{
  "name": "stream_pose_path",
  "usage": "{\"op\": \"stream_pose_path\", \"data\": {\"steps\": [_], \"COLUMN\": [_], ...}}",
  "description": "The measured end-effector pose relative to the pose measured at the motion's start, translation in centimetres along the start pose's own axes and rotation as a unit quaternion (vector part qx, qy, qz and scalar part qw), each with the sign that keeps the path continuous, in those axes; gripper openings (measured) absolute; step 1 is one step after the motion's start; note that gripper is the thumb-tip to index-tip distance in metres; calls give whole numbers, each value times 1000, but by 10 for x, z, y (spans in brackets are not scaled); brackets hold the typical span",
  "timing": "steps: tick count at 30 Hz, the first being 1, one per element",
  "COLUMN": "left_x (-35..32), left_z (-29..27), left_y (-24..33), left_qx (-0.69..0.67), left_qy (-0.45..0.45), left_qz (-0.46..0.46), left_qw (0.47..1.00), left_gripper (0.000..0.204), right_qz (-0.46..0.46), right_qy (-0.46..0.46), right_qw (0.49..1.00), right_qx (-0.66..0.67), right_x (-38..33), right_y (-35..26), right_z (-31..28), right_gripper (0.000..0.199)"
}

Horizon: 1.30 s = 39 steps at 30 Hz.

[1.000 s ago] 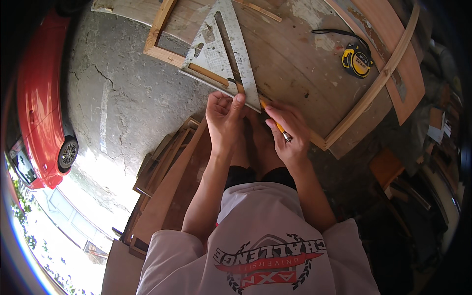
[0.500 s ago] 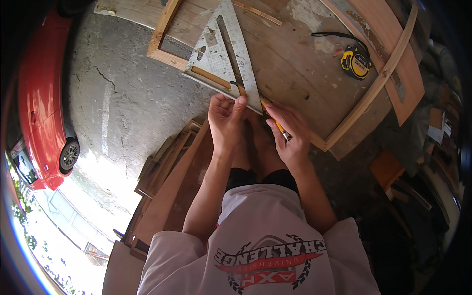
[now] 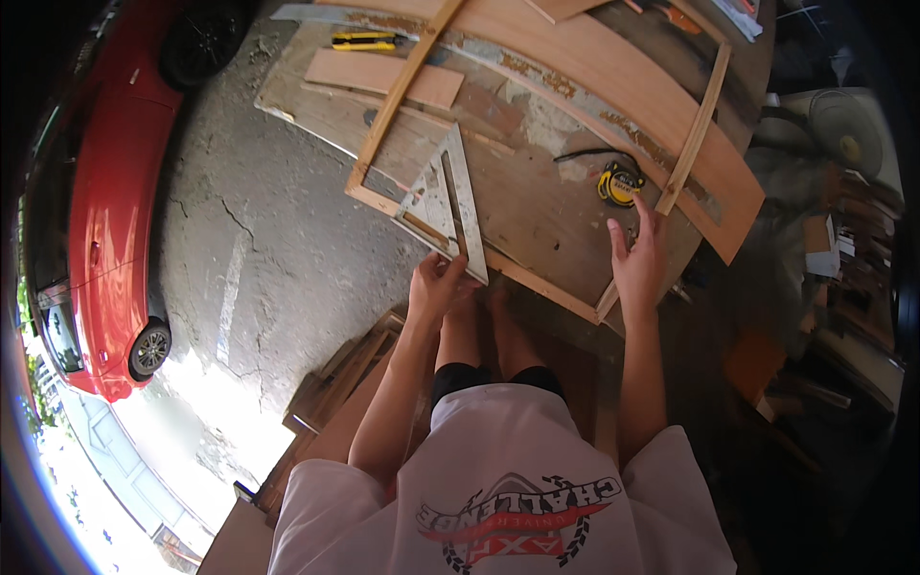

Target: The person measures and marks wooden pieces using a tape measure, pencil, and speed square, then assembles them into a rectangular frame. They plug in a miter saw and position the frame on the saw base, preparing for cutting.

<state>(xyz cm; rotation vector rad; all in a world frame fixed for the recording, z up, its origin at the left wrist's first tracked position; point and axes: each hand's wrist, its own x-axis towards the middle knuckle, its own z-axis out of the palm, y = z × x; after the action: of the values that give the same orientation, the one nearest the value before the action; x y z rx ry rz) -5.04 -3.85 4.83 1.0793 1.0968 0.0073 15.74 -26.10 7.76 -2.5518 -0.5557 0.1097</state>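
A thin wooden frame point(image 3: 537, 278) lies on a worn plywood worktop point(image 3: 537, 206). A grey metal triangular square point(image 3: 443, 196) rests over the frame's near strip. My left hand point(image 3: 436, 287) grips the square's near corner at the worktop's edge. My right hand point(image 3: 637, 259) has its fingers spread and rests on the frame's right strip point(image 3: 685, 163), close to the near right corner. A yellow tape measure point(image 3: 620, 182) sits just beyond its fingertips. My bare legs stand under the worktop edge.
A red car point(image 3: 96, 192) is parked on the cracked concrete at the left. A yellow utility knife point(image 3: 369, 40) and a small board point(image 3: 383, 77) lie at the far side. A long curved plank point(image 3: 623, 77) crosses the top. Stacked timber point(image 3: 335, 383) sits by my feet, and a fan point(image 3: 843, 134) stands at the right.
My right hand has left the spot beside the square and moved right to the frame's right strip. My left hand stays at the square's corner. The view has pulled back.
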Motion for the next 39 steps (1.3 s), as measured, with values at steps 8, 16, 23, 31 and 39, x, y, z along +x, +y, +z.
{"op": "stream_pose_path", "data": {"steps": [8,16,23,31,39], "left_x": [-52,53,153,129,74], "left_z": [-21,25,38,-66,-142], "left_y": [52,105,169,231,246], "left_qx": [64,176,404,316,84], "left_qy": [-65,-224,-231,-342,-287], "left_qz": [19,101,194,277,536], "left_qw": [996,953,864,840,790], "left_gripper": [26,30,51,53,81], "right_qz": [-63,228,336,348,84], "right_qy": [-196,97,294,152,-27], "right_qw": [946,931,787,894,848], "right_qx": [-251,267,426,237,523], "right_x": [79,29,-54,-38,87], "right_y": [6,-16,-74,-198,-351], "right_z": [4,-39,-49,38,82], "right_gripper": [91,79,61,58,51]}}
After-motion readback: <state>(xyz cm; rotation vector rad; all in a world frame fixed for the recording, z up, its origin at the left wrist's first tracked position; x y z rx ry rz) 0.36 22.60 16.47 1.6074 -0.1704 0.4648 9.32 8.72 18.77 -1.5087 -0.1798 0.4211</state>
